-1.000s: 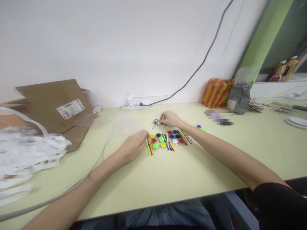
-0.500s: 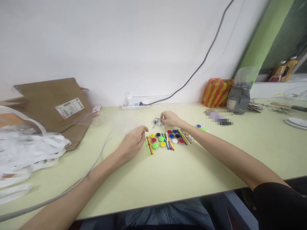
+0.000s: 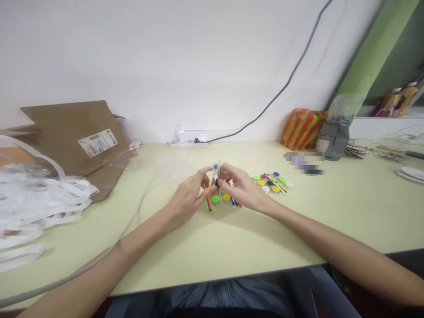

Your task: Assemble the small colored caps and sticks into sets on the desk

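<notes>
My left hand (image 3: 188, 197) and my right hand (image 3: 239, 187) meet above the table, with their fingertips pinching a small plastic part (image 3: 216, 176) with blue and black pieces. Its exact shape is hard to make out at this size. Under my hands lie round coloured discs (image 3: 226, 198) and red and green plastic strips (image 3: 208, 205), partly hidden by my fingers. Further right is another group of coloured discs (image 3: 270, 183), with strips (image 3: 278, 186) among them.
The pale green table (image 3: 198, 251) holds a white power strip (image 3: 188, 143) at the wall. Brown cardboard (image 3: 73, 141) and white strapping (image 3: 43, 198) are at left. A striped bag (image 3: 302, 130), a grey bag (image 3: 334, 137) and a blurred object (image 3: 303, 157) are at right.
My left hand has moved up from the strips to join my right hand, and both now hold the small part above the table. The view has shifted slightly.
</notes>
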Tool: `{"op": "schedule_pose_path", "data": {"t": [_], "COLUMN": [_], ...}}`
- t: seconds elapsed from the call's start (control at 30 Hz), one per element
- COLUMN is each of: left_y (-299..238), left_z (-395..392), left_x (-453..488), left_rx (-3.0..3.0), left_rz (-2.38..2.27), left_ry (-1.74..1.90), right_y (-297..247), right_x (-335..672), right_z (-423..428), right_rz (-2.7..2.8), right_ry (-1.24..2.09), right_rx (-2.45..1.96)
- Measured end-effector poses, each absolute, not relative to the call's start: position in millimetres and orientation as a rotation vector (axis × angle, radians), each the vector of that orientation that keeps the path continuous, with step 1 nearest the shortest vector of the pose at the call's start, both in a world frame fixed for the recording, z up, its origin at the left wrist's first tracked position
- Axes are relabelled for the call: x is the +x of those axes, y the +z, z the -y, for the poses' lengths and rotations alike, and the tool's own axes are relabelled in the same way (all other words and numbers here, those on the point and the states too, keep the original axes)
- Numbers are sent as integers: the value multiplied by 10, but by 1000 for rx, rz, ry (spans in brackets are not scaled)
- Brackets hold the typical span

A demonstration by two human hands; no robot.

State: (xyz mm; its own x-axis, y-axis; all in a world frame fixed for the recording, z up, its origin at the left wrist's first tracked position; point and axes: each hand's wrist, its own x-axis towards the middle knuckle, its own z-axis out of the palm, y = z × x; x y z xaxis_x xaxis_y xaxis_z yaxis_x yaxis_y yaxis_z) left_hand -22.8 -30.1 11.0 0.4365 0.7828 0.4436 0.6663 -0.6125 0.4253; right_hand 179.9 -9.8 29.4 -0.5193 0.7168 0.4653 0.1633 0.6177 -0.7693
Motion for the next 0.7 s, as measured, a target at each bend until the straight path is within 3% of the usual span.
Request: {"op": "schedule_pose_path", "data": {"t": [0.17, 0.53, 0.6, 0.7], "left_y": [100, 54, 63, 96], "left_z": [353, 439, 424, 349], "left_x": [-171, -108, -153, -259], "left_rx": [2666, 2827, 2792, 2623], "left_rz": [-1174, -1221, -1301, -1455], "left_ry": [1006, 1040, 1062, 1081], "right_y": [202, 76, 93, 131], "right_x": [1814, 1765, 1812, 1798], "right_z": [298, 318, 310, 402], "right_rz": [1993, 1806, 1846, 2066], "right_ry": [869, 1351, 1302, 944], "right_rx": [-631, -434, -471, -542]}}
